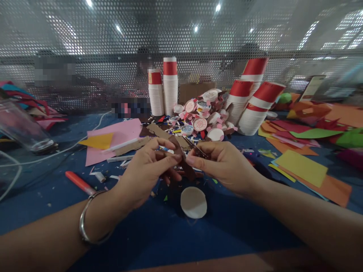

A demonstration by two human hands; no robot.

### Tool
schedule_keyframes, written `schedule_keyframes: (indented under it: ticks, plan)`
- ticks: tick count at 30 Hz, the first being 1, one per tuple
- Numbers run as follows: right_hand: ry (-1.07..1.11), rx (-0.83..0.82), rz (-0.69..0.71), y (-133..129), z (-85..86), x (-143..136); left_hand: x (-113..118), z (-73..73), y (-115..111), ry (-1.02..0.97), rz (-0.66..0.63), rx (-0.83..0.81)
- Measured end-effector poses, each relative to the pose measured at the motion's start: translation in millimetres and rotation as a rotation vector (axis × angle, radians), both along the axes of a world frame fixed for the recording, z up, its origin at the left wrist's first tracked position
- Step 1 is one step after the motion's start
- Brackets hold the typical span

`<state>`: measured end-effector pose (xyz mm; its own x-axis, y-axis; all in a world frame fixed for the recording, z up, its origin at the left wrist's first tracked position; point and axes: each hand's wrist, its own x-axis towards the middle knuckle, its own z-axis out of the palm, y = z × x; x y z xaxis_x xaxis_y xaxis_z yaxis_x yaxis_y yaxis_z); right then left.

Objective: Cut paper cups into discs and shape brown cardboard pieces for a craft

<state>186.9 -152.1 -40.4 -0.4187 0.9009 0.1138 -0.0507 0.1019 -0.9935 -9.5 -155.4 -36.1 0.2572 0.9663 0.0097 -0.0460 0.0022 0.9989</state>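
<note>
My left hand (153,162) pinches a dark brown paper strip (188,170) between thumb and fingers. The strip slants down to the right, in front of the scrap pile. My right hand (224,162) is closed on a slim dark pointed tool (195,145), its kind partly hidden by the fingers. The right thumb tip is close against the strip's edge; I cannot tell whether it touches. Below both hands, a pale round paper disc (193,203) lies flat on the blue table (159,241).
Stacked paper cups (170,90) stand at the back, more cup stacks (249,117) lean at right. Between them is a heap of decorated discs (199,124). Coloured paper (300,166) lies right, pink paper (96,156) left. A red pen-like stick (79,182) and clear tumbler (25,126) are left.
</note>
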Motion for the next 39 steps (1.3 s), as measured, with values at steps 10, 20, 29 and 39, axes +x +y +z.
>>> schedule_keyframes:
  ticks: [10, 20, 29, 39]
  plan:
    - [-0.114, 0.082, -0.01, 2.9, -1.9, 3.1, -2.6, -2.3, -1.8, -0.074, -0.096, -0.162]
    - [-0.539, 0.442, -0.134, 2.7, -0.8, 13.8, -1.0, 3.6, -7.6, -0.174, 0.092, -0.134]
    - [-0.633, 0.534, -0.139, 0.8, -2.4, 11.2, 0.8, 5.7, -12.1, -0.196, 0.086, -0.123]
    - [-0.67, 0.605, -0.159, -0.5, -0.6, 11.7, 1.4, 6.2, -12.6, -0.19, 0.043, -0.103]
